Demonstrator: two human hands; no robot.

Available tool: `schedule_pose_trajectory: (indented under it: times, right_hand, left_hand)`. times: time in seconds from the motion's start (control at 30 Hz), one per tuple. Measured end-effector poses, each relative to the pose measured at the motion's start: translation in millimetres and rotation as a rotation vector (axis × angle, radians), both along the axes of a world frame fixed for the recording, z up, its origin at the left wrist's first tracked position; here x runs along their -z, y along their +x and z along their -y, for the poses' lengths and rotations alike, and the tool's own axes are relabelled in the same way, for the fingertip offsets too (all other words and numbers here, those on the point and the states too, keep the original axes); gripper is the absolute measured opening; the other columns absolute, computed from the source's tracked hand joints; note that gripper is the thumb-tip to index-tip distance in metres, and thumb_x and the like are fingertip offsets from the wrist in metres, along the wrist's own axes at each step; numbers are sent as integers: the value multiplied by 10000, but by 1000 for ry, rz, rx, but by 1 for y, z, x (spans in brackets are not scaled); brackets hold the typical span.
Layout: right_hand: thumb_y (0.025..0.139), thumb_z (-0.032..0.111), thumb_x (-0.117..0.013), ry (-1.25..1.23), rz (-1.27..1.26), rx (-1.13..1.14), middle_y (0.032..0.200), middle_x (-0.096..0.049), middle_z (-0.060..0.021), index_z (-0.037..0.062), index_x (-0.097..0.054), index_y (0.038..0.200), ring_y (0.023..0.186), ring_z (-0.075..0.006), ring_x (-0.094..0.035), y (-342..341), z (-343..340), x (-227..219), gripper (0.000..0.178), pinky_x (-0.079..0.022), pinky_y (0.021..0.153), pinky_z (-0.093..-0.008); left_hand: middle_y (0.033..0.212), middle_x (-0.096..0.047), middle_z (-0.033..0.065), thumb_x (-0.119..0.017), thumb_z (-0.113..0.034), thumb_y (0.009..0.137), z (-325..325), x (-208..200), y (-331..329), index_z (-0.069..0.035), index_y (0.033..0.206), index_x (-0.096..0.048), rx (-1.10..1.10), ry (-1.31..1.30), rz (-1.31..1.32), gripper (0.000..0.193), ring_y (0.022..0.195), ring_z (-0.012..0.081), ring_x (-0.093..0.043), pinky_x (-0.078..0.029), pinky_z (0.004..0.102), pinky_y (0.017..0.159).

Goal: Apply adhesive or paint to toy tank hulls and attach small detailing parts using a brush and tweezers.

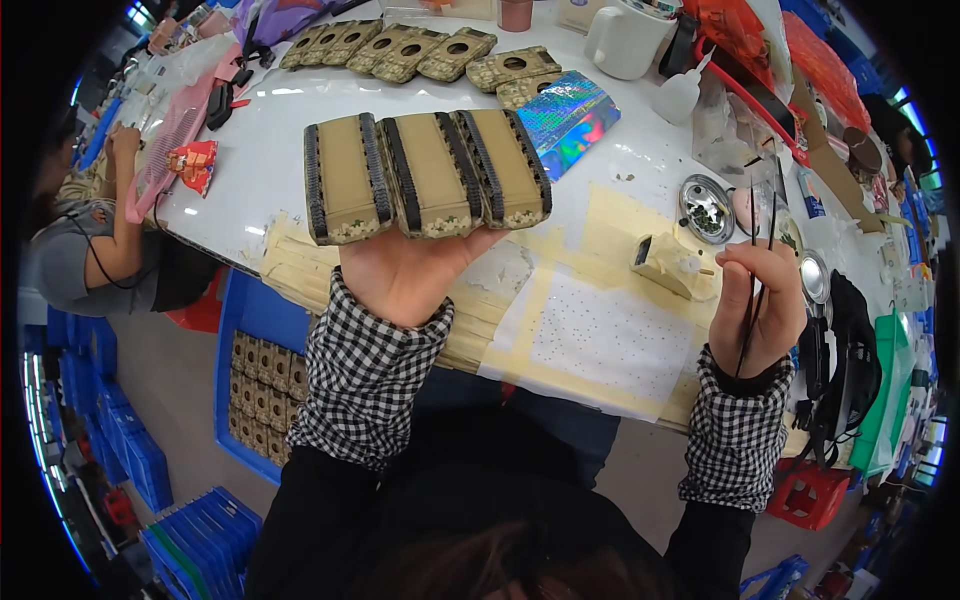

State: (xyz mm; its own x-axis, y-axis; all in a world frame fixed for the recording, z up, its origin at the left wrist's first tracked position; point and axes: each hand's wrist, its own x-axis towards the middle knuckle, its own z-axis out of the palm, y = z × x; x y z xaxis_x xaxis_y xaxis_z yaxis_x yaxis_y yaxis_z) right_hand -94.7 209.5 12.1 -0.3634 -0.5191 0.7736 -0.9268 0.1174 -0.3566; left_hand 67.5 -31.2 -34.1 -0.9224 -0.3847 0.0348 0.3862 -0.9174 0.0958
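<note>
We hold three tan tank parts on our left hand, left of the dotted paper. Most of its fingers hide, so we cannot tell how they bend. Our right hand, right of the dotted paper, pinches its fingers on dark tweezers.

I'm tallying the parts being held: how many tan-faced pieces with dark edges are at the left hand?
3, side by side at the left hand: a left piece, a middle piece and a right piece. Any behind them would be hidden.
</note>
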Motion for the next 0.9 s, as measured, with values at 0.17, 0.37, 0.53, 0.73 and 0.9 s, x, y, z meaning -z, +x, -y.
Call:
schedule_pose_trajectory:
  times: [0.17, 0.37, 0.53, 0.73, 0.9]
  right_hand:
    - [824, 65, -681, 0, -18, -10, 716, -598, -105, 3, -614, 873, 596, -190, -537, -1, 2, -1, 104, -411, 534, -265]
    - [874, 56, -607, 49, -10, -9, 746, -596, -95, -1, -583, 893, 643, -166, -522, 2, 1, -3, 65, -409, 598, -258]
    - [895, 48, -573, 70, -11, -9, 758, -596, -90, -2, -570, 906, 663, -156, -516, 2, -1, -3, 51, -409, 626, -257]
    - [812, 28, -675, 19, -33, -21, 709, -584, -100, 1, -611, 881, 597, -193, -537, -2, 3, -1, 98, -410, 532, -266]
    - [812, 22, -673, 27, -29, -18, 713, -586, -101, -1, -611, 881, 598, -193, -536, -1, 1, 1, 96, -411, 533, -265]
  left_hand:
    - [1492, -207, 212, -518, -444, 908, -11, 3, -4, -58, 1429, -281, 35, 80, -74, 690, 1390, 406, -140, -87, 621, 1120]
    - [1474, -264, 204, -509, -468, 905, -18, 2, -5, -69, 1408, -330, 84, 120, -56, 667, 1377, 408, -190, -116, 620, 1115]
    - [1474, -262, 211, -539, -459, 894, -22, 3, -2, -60, 1405, -336, 114, 123, -83, 679, 1378, 398, -199, -133, 611, 1117]
    - [1479, -274, 193, -528, -468, 895, -23, 7, 3, -86, 1410, -343, 90, 67, -37, 668, 1378, 388, -215, -139, 614, 1111]
    - [1485, -292, 150, -467, -525, 907, -23, 20, 5, -125, 1406, -378, 160, -52, -92, 646, 1368, 383, -250, -151, 623, 1102]
